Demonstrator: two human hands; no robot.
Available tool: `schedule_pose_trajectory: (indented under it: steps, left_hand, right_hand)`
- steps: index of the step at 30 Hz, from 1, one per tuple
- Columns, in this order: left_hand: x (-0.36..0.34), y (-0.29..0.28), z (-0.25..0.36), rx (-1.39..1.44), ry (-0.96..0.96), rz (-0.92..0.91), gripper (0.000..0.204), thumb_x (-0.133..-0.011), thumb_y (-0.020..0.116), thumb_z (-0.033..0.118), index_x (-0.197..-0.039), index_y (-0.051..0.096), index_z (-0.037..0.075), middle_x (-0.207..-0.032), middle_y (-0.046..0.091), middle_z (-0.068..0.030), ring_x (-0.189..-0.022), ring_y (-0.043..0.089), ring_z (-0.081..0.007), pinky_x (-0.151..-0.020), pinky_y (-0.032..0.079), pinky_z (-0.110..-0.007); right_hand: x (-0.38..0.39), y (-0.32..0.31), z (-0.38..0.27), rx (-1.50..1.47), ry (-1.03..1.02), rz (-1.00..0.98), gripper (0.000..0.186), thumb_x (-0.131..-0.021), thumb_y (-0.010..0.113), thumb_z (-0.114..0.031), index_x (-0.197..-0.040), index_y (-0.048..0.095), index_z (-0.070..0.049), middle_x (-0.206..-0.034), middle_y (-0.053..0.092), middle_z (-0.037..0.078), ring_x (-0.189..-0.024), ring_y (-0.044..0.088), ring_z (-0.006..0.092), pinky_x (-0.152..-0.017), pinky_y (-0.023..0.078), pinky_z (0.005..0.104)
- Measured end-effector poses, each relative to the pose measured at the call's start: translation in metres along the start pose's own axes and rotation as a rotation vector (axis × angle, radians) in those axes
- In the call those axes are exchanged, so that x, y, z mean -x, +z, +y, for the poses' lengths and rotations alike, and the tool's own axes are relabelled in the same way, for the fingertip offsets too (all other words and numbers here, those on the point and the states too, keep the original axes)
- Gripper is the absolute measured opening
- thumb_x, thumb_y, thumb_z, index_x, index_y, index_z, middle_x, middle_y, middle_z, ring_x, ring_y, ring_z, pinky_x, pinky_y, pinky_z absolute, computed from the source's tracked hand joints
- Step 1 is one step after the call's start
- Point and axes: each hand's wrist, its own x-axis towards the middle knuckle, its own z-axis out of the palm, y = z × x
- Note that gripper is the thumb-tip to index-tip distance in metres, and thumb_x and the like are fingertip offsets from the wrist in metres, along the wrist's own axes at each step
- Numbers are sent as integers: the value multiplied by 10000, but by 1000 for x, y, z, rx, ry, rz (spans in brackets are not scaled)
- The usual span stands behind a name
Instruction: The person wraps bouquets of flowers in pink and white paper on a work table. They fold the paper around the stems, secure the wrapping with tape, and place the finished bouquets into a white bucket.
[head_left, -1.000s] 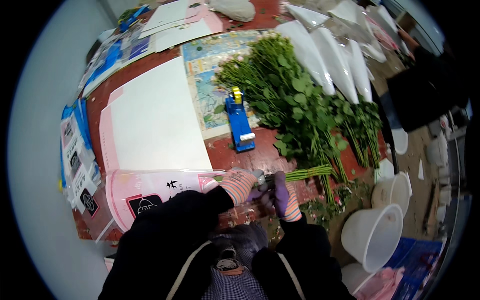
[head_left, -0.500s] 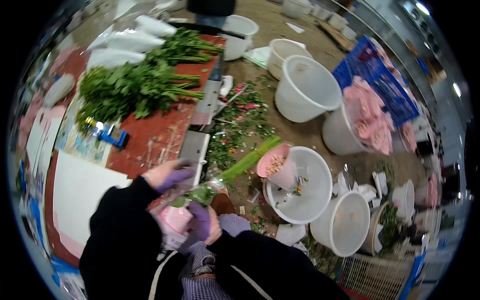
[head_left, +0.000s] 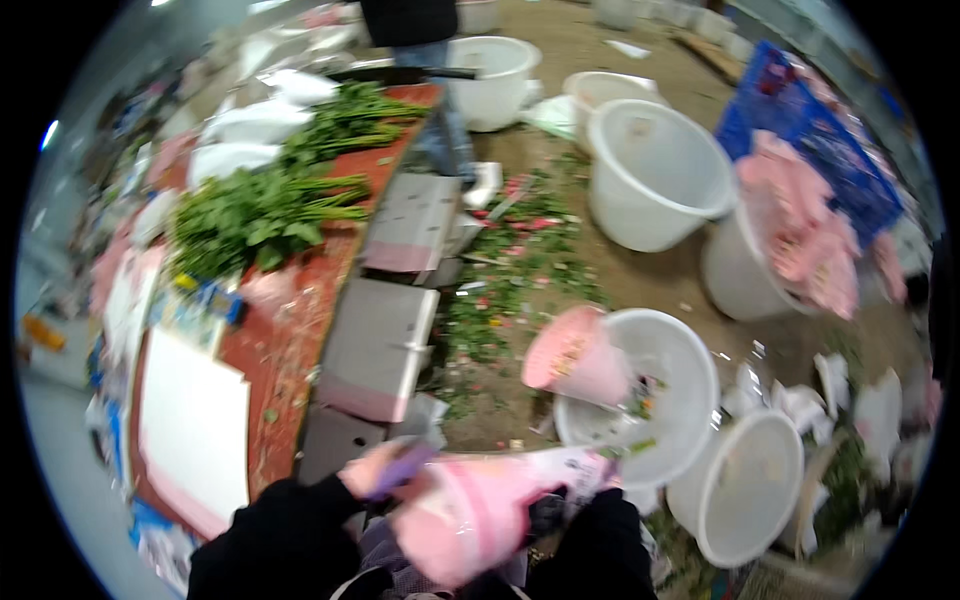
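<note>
A pink paper-wrapped bouquet (head_left: 465, 510) lies crosswise low in the view, wide end leftward and stem end tilted up to the right over a white bucket. My left hand (head_left: 395, 470), in a purple glove, is at its wide end, fingers smeared by motion. My right hand (head_left: 602, 478) grips it at the narrow end, mostly hidden by the wrap. Just beyond, a white bucket (head_left: 680, 350) holds another pink-wrapped bunch (head_left: 575, 365) of small pale flowers.
A red table (head_left: 270, 370) at left carries white sheets (head_left: 192, 430), leafy stems (head_left: 250, 215), a blue tape dispenser (head_left: 222, 305) and white cones (head_left: 240, 125). Right are buckets (head_left: 660, 210) and a blue crate (head_left: 800, 110). Scraps litter the floor (head_left: 515, 280). A person (head_left: 410, 30) stands behind the table.
My view has swung right from the table toward the buckets. The bouquet has turned from rightward-pointing stems on the table to a position over the floor, its pink wrap now broadside to me.
</note>
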Motion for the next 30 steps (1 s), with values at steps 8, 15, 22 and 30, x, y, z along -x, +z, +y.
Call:
schedule_pose_trajectory:
  steps: [8,15,22,30]
  left_hand:
    - [-148,134,28,-264,415,125,501,-827,515,468,-1118,524,61,-1009,596,-196,-908,572,-332,-791,442,-371]
    - [-17,28,-6,-78,252,474,369,-819,549,340,-1051,566,54,-992,613,-168,-931,590,-291,-794,452,-363]
    - [116,-101,-172,-386,66,1512,354,-713,618,186,-1026,552,33,-1057,562,-180,-1014,505,-352,-864,417,-412]
    - [187,-183,-241,-539,-466,1089,786,-794,446,588,-1349,277,58,-1387,222,-260,-1283,217,-420,-1041,218,-459]
  right_hand:
    - [36,47,-128,476,-43,765,798,-706,488,-680,-1303,383,-161,-1292,405,108,-1061,446,318,-799,420,504]
    - [-64,411,-84,1407,-1019,-234,348,-817,554,-147,-1111,508,33,-1027,576,203,-920,558,311,-827,435,356]
    - [-124,689,120,2478,-1016,-457,605,-764,626,-287,-1239,400,12,-1127,517,261,-1050,505,358,-878,423,389]
    - [-173,755,154,2313,-1169,-711,477,-711,684,-291,-1058,535,-1,-934,622,207,-877,588,345,-744,464,391]
